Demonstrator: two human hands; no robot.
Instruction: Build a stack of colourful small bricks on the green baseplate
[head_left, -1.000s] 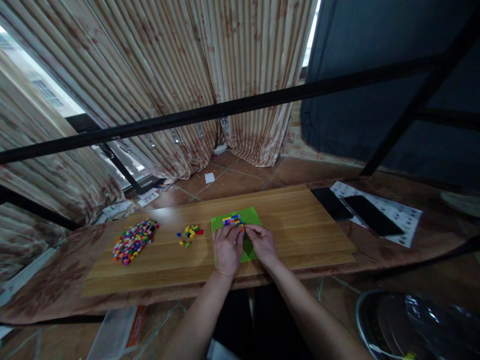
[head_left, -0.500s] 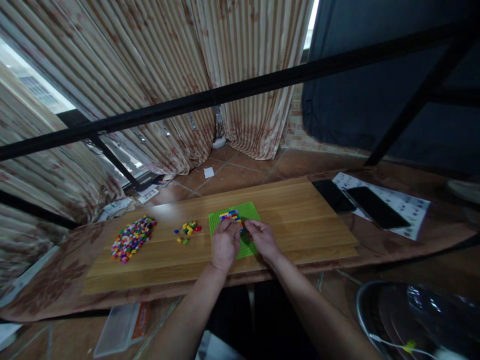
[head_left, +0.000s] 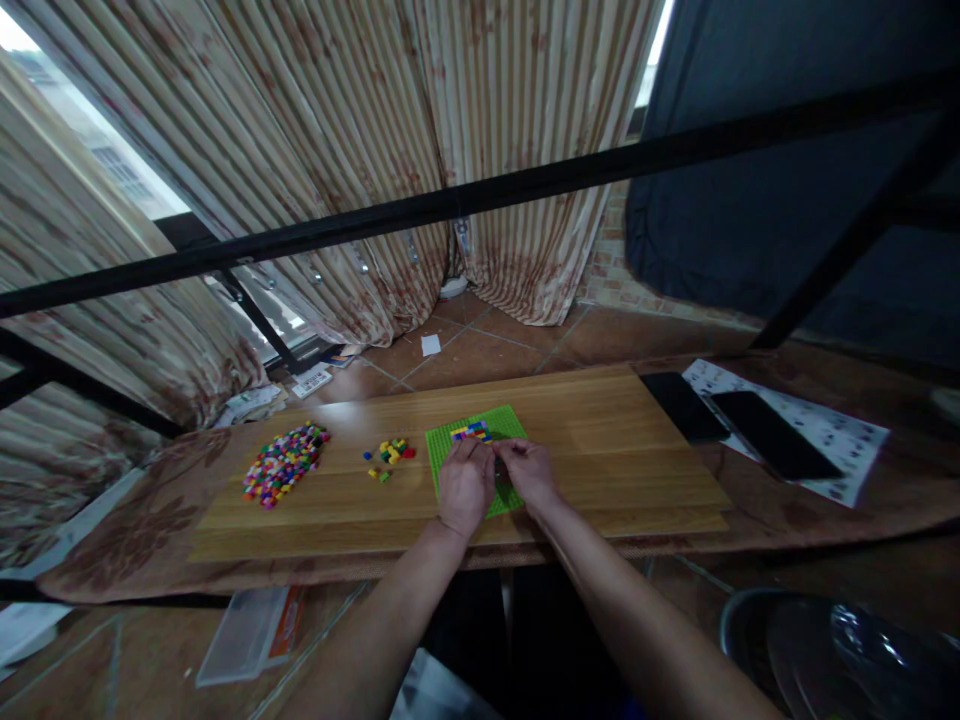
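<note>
A green baseplate (head_left: 510,420) lies on the wooden board (head_left: 615,460), with a small block of coloured bricks (head_left: 470,432) built at its far edge. My left hand (head_left: 464,488) and my right hand (head_left: 527,472) rest side by side on the plate, just behind that block. Both have their fingers curled and pinched together over the bricks, and whatever lies between the fingertips is too small to make out.
A big heap of mixed bricks (head_left: 283,464) lies at the board's left, a small cluster (head_left: 389,457) nearer the plate. Two dark phones (head_left: 772,435) lie on a printed sheet (head_left: 847,440) at the right. A black metal bar (head_left: 480,200) crosses overhead; curtains hang behind.
My view has shifted a little to the left and down. Both hands stay on the plate and have drawn slightly closer together at the brick block.
</note>
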